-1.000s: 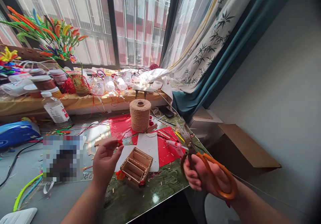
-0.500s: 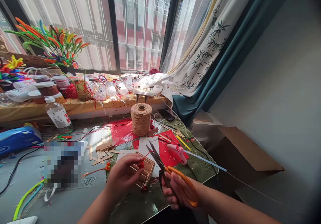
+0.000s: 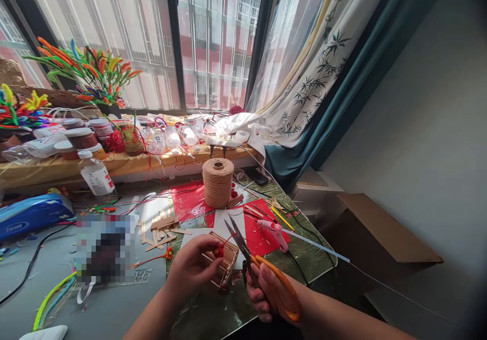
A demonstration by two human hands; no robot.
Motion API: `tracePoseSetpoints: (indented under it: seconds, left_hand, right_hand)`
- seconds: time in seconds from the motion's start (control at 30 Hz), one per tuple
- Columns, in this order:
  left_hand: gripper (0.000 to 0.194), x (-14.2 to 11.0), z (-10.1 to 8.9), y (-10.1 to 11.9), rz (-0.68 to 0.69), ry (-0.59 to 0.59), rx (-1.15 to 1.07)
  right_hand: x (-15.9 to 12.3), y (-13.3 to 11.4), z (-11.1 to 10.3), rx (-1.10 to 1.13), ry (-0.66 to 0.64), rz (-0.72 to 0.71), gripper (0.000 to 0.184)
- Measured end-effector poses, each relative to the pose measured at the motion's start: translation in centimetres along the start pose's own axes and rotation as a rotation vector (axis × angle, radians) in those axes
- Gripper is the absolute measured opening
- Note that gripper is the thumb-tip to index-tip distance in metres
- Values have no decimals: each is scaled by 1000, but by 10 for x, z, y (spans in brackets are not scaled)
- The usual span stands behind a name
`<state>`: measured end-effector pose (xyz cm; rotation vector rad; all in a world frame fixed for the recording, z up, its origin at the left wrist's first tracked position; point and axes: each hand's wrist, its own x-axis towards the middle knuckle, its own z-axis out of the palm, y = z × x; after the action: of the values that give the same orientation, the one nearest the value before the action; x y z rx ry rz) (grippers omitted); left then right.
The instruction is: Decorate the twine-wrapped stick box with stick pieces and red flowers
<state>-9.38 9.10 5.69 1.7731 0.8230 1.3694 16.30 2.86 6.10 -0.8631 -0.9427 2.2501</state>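
Observation:
My left hand [image 3: 190, 264] pinches a small red knotted piece [image 3: 218, 251] that looks like cord or thread, with a thin red strand running from it toward the scissors. My right hand [image 3: 262, 292] is wrapped round orange-handled scissors [image 3: 284, 290]. Their dark blades point up and left, slightly parted, close to the red strand. Also by the right fingers is a short dark piece whose kind I cannot make out. Below and behind my left hand sits a small box built of wooden sticks [image 3: 230, 259], partly covered by the hand.
A twine spool [image 3: 218, 182] stands behind the hands. Red paper [image 3: 258, 236] lies to the right with a pink glue gun [image 3: 274, 233] on it. Craft sticks [image 3: 162, 231] are scattered left. A water bottle [image 3: 96, 175] stands by the crowded sill. The table's right edge is near.
The whole view has shifted a little to the right. My left hand has tilted slightly with the red piece, while the scissors keep nearly the same pose.

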Motion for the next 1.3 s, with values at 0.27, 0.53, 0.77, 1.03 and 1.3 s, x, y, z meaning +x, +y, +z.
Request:
tracePoseSetpoints:
  seconds: [0.27, 0.53, 0.77, 1.03, 1.3]
  left_hand:
    - [37, -3, -1, -8, -18, -18, -5]
    - [36, -1, -1, -1, -35, -32, -46]
    - [35, -1, -2, 2, -36, -33, -35]
    - [37, -3, -4, -5, -76, -43, -56]
    - [33, -2, -6, -3, -102, 14, -73]
  right_hand:
    - [0, 1, 7, -69, 4, -100, 73]
    - [1, -1, 16, -61, 41, -46, 75]
    - [5, 1, 15, -15, 49, -17, 77]
    - [8, -2, 20, 12, 155, 78, 59]
    - [4, -17, 21, 85, 210, -1, 45]
